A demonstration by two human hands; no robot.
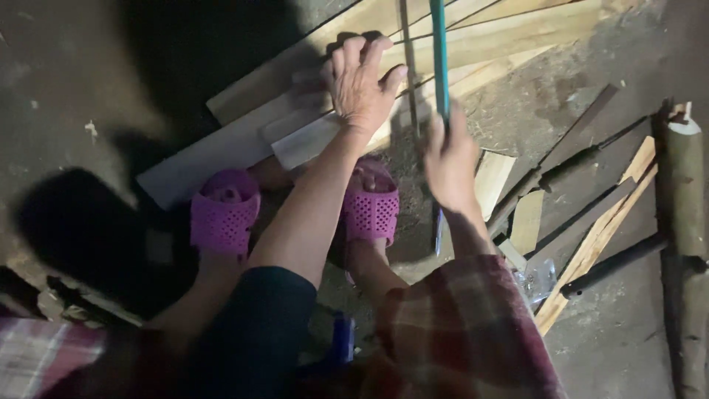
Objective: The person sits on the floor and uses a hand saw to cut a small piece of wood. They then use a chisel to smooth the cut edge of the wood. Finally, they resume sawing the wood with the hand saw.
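Both hands work low over the floor point(88, 89), between two feet in pink perforated slippers point(224, 214). Left hand point(360, 83) lies palm down, fingers spread and slightly curled, pressing on a pale wooden plank point(310, 137) that rests aslant on the ground just ahead of the toes; it grips nothing, only bears down on the board. Right hand point(449, 159) is blurred, closed in a fist around the handle of a saw with a teal frame point(439, 52), which rises up and away from the knuckles beside the plank, just right of the left hand's fingers. More light planks point(517, 29) lie beyond, touching the pressed board. To the right rest dark metal bars point(613, 262), wood offcuts point(526, 222) and a greenish log point(683, 185).
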